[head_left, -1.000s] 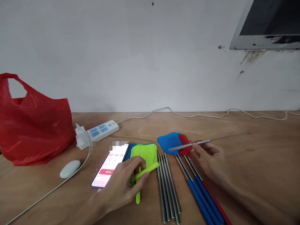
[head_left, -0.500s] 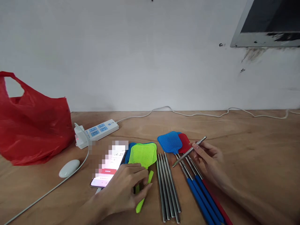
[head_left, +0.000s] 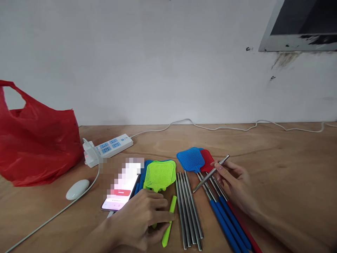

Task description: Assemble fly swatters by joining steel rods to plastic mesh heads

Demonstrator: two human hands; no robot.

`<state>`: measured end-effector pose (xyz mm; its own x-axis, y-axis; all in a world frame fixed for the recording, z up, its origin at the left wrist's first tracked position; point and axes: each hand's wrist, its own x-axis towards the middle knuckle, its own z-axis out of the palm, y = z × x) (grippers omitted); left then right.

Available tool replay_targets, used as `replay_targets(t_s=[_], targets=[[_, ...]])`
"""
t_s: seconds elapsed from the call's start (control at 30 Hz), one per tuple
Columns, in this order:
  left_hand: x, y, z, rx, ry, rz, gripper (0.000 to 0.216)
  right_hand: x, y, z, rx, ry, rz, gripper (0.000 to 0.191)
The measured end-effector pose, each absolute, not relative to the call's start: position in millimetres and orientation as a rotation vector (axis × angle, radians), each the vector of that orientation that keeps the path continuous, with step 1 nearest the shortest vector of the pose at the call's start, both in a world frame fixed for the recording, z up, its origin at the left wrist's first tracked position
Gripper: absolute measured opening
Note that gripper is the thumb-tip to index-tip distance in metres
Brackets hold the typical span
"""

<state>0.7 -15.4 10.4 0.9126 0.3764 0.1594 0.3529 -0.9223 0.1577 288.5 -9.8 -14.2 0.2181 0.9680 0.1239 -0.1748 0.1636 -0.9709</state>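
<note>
In my right hand [head_left: 234, 179] is a short metal rod [head_left: 207, 178], pinched between thumb and fingers and tilted up to the right. My left hand [head_left: 143, 218] grips a lime-green plastic handle [head_left: 172, 205] between thumb and fingertips. Beyond that hand lie lime-green mesh fly swatter heads [head_left: 161, 174], with blue ones partly under them. Several metal rods [head_left: 186, 211] lie side by side between my hands. Assembled fly swatters with a blue head [head_left: 191, 160], a red head [head_left: 207, 160] and blue and red handles [head_left: 226, 225] lie below my right hand.
A lit phone [head_left: 122, 191] lies beside my left hand. Farther left are a white mouse-shaped object [head_left: 77, 189], a white power strip [head_left: 113, 147] with a plugged-in charger, and a red plastic bag [head_left: 39, 140]. A white cable [head_left: 216, 129] runs along the wall.
My left hand has shifted slightly right and down, and the green handle has moved right with it, away from the swatter heads. My right hand has barely moved, still holding the rod.
</note>
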Motion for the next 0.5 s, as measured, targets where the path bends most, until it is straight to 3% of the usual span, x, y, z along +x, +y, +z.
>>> replay_targets(t_s=[0.3, 0.5], targets=[[-3.1, -13.5, 7.8, 3.033, 0.666, 0.291, 0.014, 287.3, -10.1, -14.8, -1.081, -0.965, 1.026, 0.034], [-4.2, -10.2, 4.1, 3.125, 0.639, 0.377, 0.054, 286.9, -11.1, -11.6, -1.067, -0.988, 1.012, 0.034]])
